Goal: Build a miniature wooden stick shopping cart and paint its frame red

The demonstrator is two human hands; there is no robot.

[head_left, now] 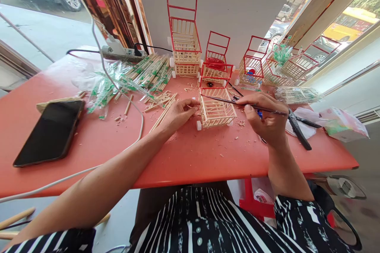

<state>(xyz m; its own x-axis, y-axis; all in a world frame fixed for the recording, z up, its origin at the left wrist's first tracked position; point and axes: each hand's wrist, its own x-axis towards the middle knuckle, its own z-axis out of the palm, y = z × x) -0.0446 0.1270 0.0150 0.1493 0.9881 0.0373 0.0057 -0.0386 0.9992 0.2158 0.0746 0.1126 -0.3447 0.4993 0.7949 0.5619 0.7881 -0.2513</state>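
A small wooden stick cart [216, 107] with a red-painted top frame and white wheels stands on the red table [190, 154] in front of me. My left hand [178, 114] rests against the cart's left side, fingers touching it. My right hand [264, 116] grips a thin dark paintbrush [237, 103] whose tip reaches over the cart's upper rim.
Several finished red-and-wood carts [184, 39] stand along the white wall. Wrapped chopsticks [139, 75] and loose sticks lie at left. A black phone [52, 130] lies far left, a white cable [139, 122] crosses the table. Black pliers [298, 128] and tissue packets [341, 124] lie at right.
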